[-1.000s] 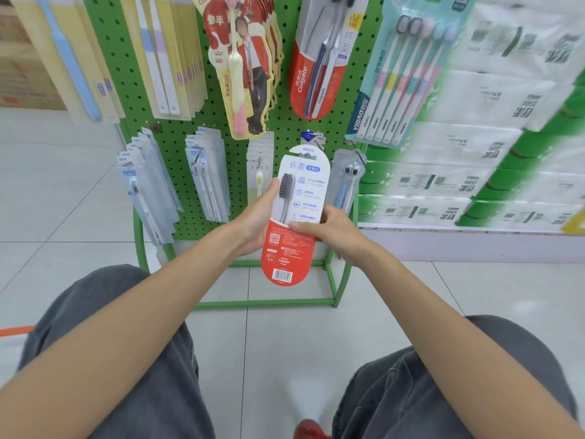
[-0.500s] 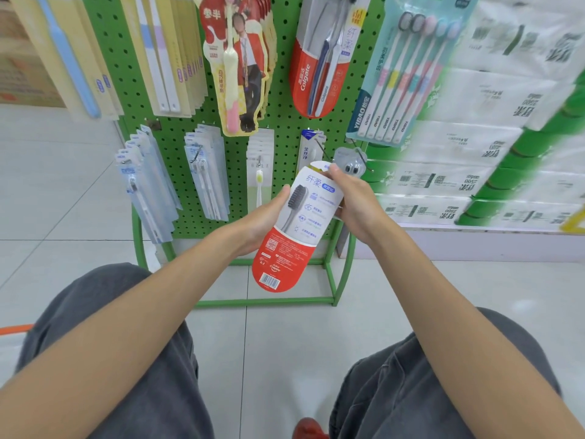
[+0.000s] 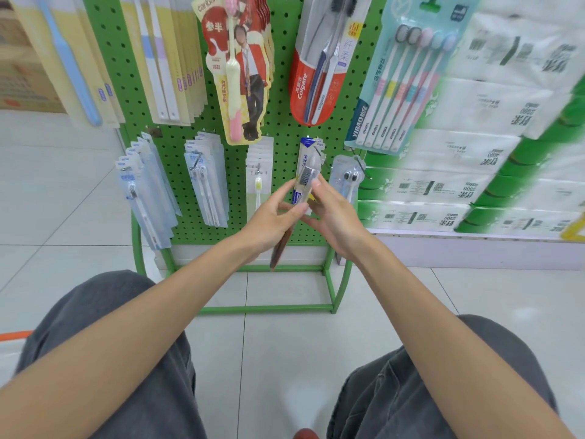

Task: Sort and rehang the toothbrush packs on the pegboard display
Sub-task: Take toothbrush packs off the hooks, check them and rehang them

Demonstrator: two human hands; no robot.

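Green pegboard, with colour on every side of it.

I see the pegboard (image 3: 285,147) in bright green, dotted all over with dark holes. The edge-on pack (image 3: 304,177) before its lower middle is white and blue with grey bristles, its bottom end dark red. At the pegboard's top centre hangs a red-and-white Colgate pack (image 3: 316,74). At top right is a teal pack (image 3: 402,90) of pastel pink, blue and grey brushes, and at top left pale yellow packs (image 3: 171,58). Below the pegboard lie pale grey floor tiles (image 3: 285,343).

A shop aisle: green pegboard (image 3: 285,128) of hanging toothbrush packs (image 3: 319,58), stacked tissue packs (image 3: 493,99) beside.
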